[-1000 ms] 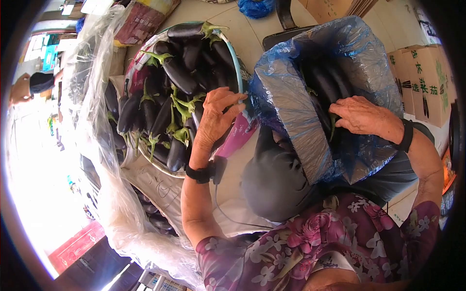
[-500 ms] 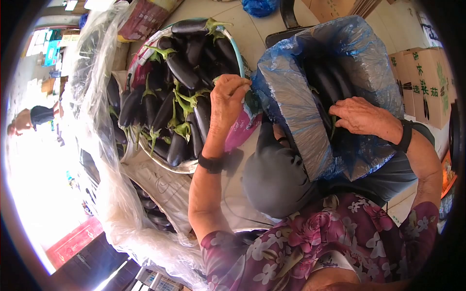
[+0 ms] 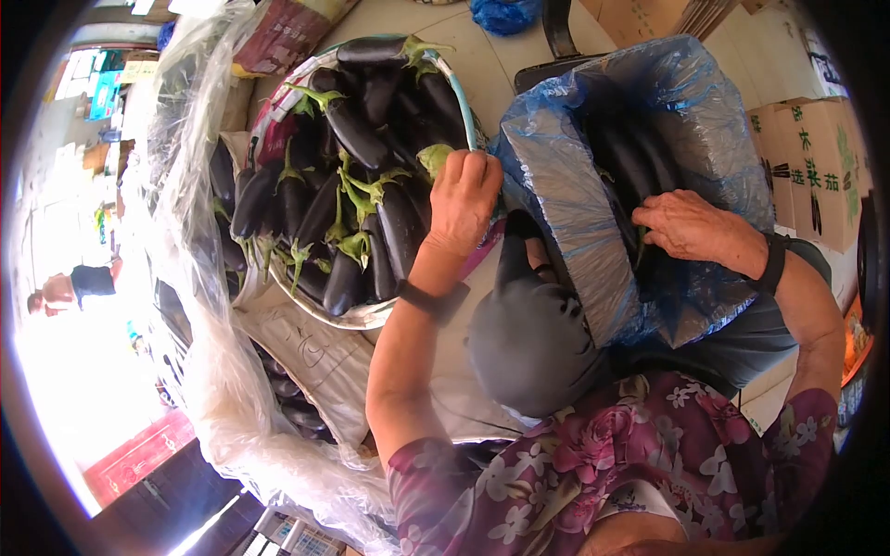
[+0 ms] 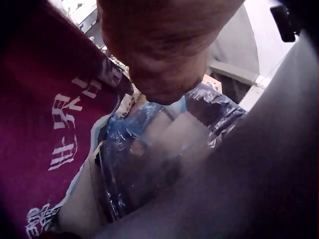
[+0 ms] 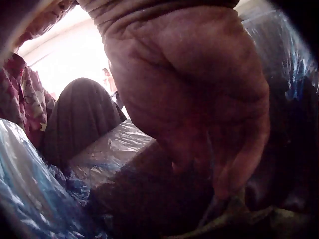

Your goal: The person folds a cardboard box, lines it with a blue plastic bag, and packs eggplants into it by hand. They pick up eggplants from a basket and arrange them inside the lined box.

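Observation:
In the head view, my left hand [image 3: 466, 199] is at the right rim of a round basket [image 3: 468, 116] heaped with eggplants, its fingers curled at the green stem end [image 3: 433, 159] of one; the fingertips are hidden. My right hand [image 3: 691, 225] reaches into a box lined with blue plastic [image 3: 579, 218] and pinches the stem end of an eggplant, beside other dark eggplants [image 3: 654, 153]. The right wrist view shows the hand [image 5: 199, 99] with fingertips low at a green stem end [image 5: 239, 201]. In the left wrist view only part of the hand [image 4: 159, 55] shows.
Clear plastic sheeting [image 3: 199, 343] drapes along the left. Printed cardboard boxes [image 3: 807, 171] stand at the right, and a blue bag [image 3: 505, 14] lies on the floor behind. A grey-covered knee [image 3: 528, 343] is between basket and box.
My left hand has moved right along the basket rim and its fingers have curled in. A green stem end has come into view beside it. My right hand has hardly moved.

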`<move>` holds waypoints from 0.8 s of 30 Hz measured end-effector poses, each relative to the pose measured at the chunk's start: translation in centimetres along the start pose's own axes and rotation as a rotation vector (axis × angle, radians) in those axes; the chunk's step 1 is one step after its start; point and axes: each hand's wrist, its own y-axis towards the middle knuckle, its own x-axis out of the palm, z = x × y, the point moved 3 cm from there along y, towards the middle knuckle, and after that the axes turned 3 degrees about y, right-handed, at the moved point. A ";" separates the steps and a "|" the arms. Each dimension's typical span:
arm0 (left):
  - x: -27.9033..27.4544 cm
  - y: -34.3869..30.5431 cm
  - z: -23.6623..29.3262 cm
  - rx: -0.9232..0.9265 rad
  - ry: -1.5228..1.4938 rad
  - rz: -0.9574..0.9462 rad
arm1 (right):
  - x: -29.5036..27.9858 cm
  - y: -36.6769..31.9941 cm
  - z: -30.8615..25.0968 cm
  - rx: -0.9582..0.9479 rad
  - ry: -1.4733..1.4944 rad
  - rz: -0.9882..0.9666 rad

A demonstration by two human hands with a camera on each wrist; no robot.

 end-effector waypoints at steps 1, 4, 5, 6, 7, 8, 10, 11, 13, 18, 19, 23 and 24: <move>0.1 -0.4 0.2 0.021 0.030 -0.032 | 0.0 0.0 0.0 0.001 0.000 0.002; -0.9 -1.8 0.8 -0.048 -0.046 -0.012 | 0.0 0.1 -0.2 -0.010 -0.003 0.001; -0.9 -2.3 1.0 -0.044 -0.047 -0.014 | -0.1 0.1 -0.2 0.007 -0.011 0.001; -0.9 -2.9 1.0 -0.119 -0.159 -0.002 | 0.0 0.1 -0.3 0.024 -0.019 -0.001; -0.9 -3.3 0.9 -0.196 -0.270 0.009 | 0.1 0.1 -0.3 0.024 -0.017 -0.003; -1.1 -3.2 0.9 -0.197 -0.271 0.007 | 0.1 0.1 -0.2 0.027 -0.015 -0.008; -1.6 -2.9 1.2 -0.126 -0.270 -0.079 | 0.0 0.1 -0.4 0.029 -0.014 -0.015; -1.8 -2.9 0.9 -0.127 -0.270 -0.078 | -0.1 0.1 -0.5 0.020 -0.017 -0.012; -1.7 -2.6 0.4 -0.064 -0.222 -0.166 | -0.3 0.0 -0.7 0.013 -0.022 -0.004; -2.2 -1.0 -1.5 -0.035 -0.161 -0.200 | 0.1 -0.2 -0.1 0.001 -0.023 0.026; -2.3 -0.6 -2.2 -0.065 -0.119 -0.138 | 0.1 -0.3 -0.1 0.006 -0.022 0.026; -4.1 0.3 -6.7 -0.326 -0.117 0.160 | 0.2 -0.1 0.1 0.034 -0.019 -0.020; -4.6 0.3 -7.4 -0.419 -0.168 0.137 | 0.3 0.0 0.1 0.034 -0.023 -0.026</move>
